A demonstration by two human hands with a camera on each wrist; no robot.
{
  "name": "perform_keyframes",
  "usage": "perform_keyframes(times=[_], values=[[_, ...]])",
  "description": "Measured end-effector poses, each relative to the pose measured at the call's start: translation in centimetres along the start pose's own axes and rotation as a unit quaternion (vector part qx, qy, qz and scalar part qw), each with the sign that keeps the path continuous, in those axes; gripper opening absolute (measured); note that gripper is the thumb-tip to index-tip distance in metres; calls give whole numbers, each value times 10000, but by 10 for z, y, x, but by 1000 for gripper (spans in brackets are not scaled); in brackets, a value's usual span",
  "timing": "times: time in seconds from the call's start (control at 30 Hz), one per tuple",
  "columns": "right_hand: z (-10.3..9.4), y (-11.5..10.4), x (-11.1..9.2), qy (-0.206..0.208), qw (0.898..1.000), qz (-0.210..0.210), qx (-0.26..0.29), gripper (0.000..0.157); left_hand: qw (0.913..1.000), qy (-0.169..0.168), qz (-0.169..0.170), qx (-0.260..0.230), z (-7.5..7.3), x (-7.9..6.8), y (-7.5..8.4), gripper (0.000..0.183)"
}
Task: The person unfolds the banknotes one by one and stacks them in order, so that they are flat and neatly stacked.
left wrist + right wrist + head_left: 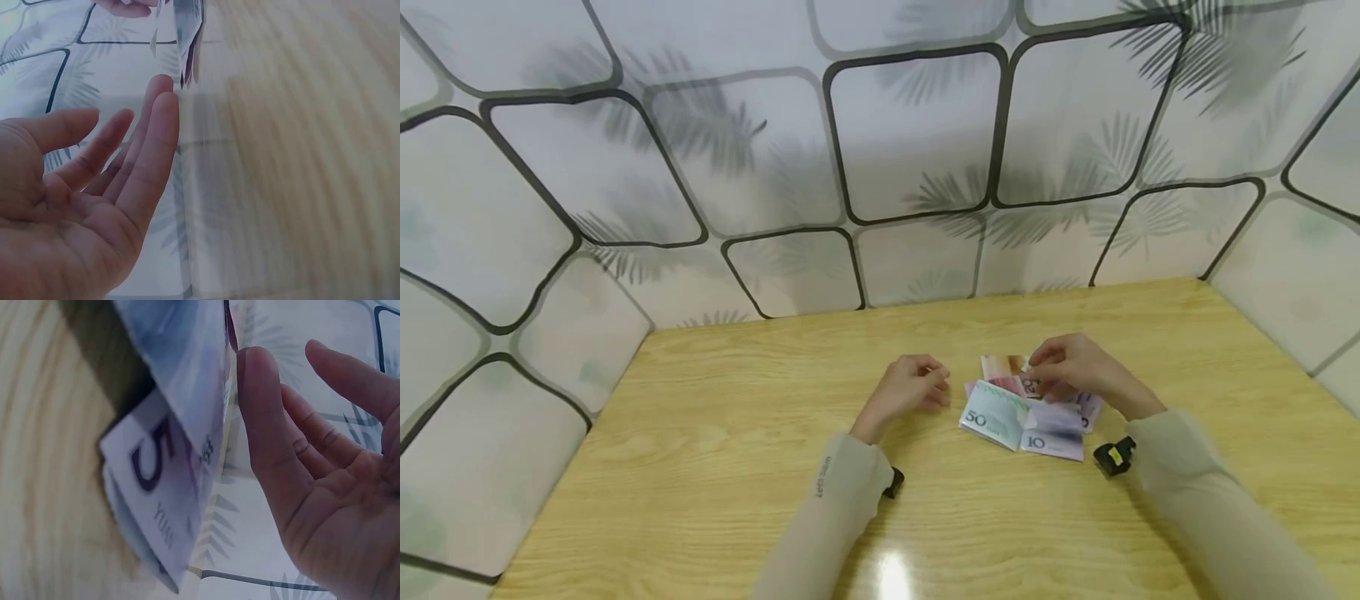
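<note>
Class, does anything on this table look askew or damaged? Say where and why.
The banknotes look askew, overlapping at mixed angles beside the left hand rather than squared together. No damage stands out.

Your left hand is relaxed: fingers loosely extended, thumb apart from them. Your right hand has slightly bent fingers, thumb clear of their tips.
</note>
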State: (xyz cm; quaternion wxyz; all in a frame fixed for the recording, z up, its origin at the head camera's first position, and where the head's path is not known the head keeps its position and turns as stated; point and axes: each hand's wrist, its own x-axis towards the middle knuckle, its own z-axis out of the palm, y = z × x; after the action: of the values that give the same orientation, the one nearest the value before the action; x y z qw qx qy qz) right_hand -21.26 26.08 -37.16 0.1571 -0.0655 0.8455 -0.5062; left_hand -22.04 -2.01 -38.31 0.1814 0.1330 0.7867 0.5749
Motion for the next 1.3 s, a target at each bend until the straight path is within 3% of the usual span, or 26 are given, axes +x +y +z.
perform_keyframes(times=[0.33,0.63,0.93,1.1,1.3], values=[[5,0,2,-49,9999,133,33,32,9997,175,-191,31,12,8,8,23],[8,-1,7,-128,9997,203,33,26,9985,92,-526,-106,17,12,7,23],[12,0,7,-146,9998,47,130,28,9978,132,-608,-232,20,14,8,24],[12,0,7,30,9998,27,-210,29,9964,299,-681,-409,21,16,8,24],[12,-3,7,310,9987,-97,-395,30,9946,705,-432,-628,20,14,14,20]])
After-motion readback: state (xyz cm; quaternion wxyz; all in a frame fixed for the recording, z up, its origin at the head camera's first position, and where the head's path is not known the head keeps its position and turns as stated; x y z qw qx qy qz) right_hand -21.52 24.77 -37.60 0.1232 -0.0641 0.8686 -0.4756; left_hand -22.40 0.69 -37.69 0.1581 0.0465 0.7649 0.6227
